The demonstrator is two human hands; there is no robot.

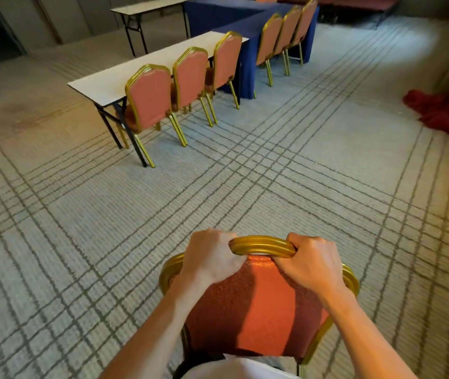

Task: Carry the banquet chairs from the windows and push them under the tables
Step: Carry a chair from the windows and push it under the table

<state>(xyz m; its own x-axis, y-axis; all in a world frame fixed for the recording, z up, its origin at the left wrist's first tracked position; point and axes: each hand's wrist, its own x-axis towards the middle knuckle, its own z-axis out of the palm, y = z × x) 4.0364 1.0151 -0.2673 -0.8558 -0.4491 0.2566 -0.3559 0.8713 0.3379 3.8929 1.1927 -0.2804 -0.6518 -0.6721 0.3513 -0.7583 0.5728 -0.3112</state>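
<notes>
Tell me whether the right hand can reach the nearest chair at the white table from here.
Probably not: the right hand grips the carried chair, and open carpet separates it from the nearest chair.

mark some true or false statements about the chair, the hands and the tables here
1. The left hand and right hand both grip the top of the chair. True.
2. The white table has no seats at it. False: three chairs stand at it.
3. A red cloth lies on the carpet at the right. True.
4. The covered table wears green. False: its cover is blue.
5. The held chair is under a table. False: it is over open carpet.
</notes>
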